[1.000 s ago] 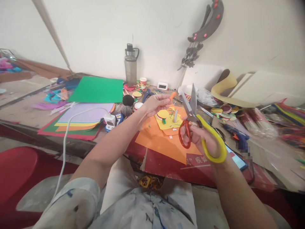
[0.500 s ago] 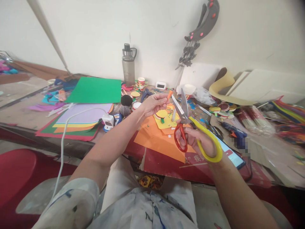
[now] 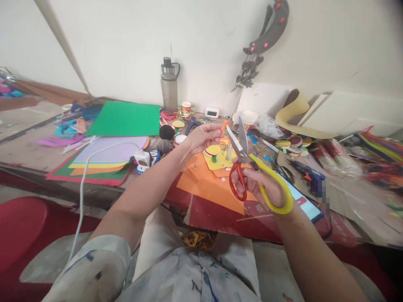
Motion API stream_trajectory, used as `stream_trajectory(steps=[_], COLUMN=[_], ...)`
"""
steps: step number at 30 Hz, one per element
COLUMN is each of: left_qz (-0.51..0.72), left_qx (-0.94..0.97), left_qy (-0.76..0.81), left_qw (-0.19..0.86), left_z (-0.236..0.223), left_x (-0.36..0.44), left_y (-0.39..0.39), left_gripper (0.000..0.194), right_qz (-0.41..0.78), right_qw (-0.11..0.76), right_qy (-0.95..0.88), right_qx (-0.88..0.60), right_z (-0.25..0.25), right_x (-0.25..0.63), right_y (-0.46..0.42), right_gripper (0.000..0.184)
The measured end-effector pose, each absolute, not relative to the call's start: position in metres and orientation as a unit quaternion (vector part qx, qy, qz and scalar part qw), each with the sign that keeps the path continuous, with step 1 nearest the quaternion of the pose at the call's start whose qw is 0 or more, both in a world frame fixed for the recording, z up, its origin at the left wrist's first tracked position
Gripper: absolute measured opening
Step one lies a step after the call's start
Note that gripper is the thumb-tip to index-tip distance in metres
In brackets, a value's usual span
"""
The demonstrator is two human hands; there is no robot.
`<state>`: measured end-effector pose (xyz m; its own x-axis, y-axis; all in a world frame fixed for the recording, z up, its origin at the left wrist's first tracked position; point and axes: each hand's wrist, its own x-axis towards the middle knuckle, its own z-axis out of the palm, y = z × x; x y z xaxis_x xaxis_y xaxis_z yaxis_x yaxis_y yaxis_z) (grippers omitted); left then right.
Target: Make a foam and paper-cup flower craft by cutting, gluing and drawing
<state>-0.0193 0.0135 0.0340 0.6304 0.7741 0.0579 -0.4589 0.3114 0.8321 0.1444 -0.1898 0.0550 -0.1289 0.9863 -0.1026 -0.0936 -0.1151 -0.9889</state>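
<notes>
Between the thumb and fingers of my left hand point(image 3: 205, 138) is a small piece of orange paper point(image 3: 224, 126). My right hand point(image 3: 261, 184) is closed in the handles of a pair of scissors point(image 3: 243, 156), one red and one yellow. The scissor blades stand apart and point up, with one tip close to the orange paper; whether they touch, I cannot tell. Below my hands, orange paper sheets point(image 3: 210, 188) and a yellow sheet point(image 3: 222, 161) lie on the table. A round yellow-topped piece point(image 3: 213, 150) with a green tab rests on the yellow sheet.
At left lies a stack of coloured paper point(image 3: 103, 153) with a green sheet point(image 3: 126, 119) behind it. A grey bottle point(image 3: 169, 88) stands by the wall. A white cable point(image 3: 82, 197) hangs over the front edge. On the right are a phone point(image 3: 304, 201) and a glue gun point(image 3: 307, 170).
Almost nothing differs. The scissors and both hands keep nearly the same place, and the whole view has shifted very slightly.
</notes>
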Motion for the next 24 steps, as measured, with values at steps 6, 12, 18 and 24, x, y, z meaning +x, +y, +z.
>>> stream_trajectory(steps=[6, 12, 18, 24], left_qz=[0.374, 0.349, 0.356, 0.348], left_qx=[0.458, 0.493, 0.500, 0.516], left_qy=[0.170, 0.159, 0.162, 0.148], left_qw=[0.788, 0.781, 0.773, 0.769], left_z=[0.0316, 0.0305, 0.0285, 0.0254], left_x=[-0.0193, -0.0203, -0.0208, -0.0225], left_y=[0.0148, 0.0148, 0.0164, 0.0191], left_gripper=[0.026, 0.039, 0.041, 0.049], right_qz=[0.574, 0.574, 0.570, 0.578], right_qw=[0.465, 0.459, 0.445, 0.439], right_qy=[-0.481, -0.487, -0.488, -0.485], right_qx=[-0.471, -0.472, -0.489, -0.488], right_z=[0.0538, 0.0532, 0.0571, 0.0579], right_x=[0.1457, 0.1446, 0.1412, 0.1410], right_y=[-0.1887, -0.1862, -0.1872, -0.1872], right_gripper=[0.054, 0.053, 0.050, 0.050])
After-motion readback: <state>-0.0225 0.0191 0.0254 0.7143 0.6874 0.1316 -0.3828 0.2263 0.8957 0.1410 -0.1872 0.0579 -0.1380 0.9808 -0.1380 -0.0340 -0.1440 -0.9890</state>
